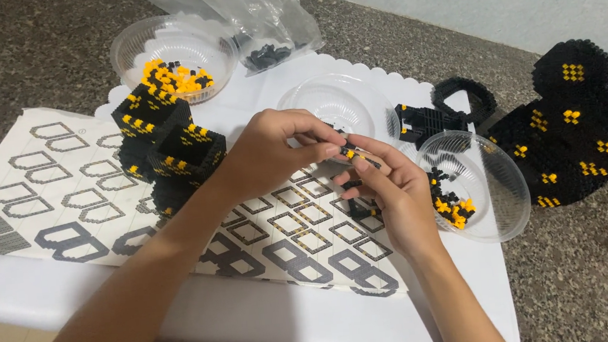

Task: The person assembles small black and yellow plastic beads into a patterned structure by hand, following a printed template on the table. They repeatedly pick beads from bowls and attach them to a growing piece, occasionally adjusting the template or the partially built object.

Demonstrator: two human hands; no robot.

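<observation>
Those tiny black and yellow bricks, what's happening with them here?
A person's left hand and right hand pinch a small black-and-yellow brick piece between them above a printed instruction sheet. Two built block sections stand on the sheet, and clear bowls of loose bricks sit around it.

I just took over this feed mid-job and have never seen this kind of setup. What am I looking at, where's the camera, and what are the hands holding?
There is one view, from a camera on the person's head looking down. No machine: two bare hands. The left hand and right hand pinch a small black-and-yellow brick piece together. Below lies a printed instruction sheet on a white board. Around it: clear plastic bowls of tiny bricks, hollow black-and-yellow block towers, and a large built black figure at right.
</observation>
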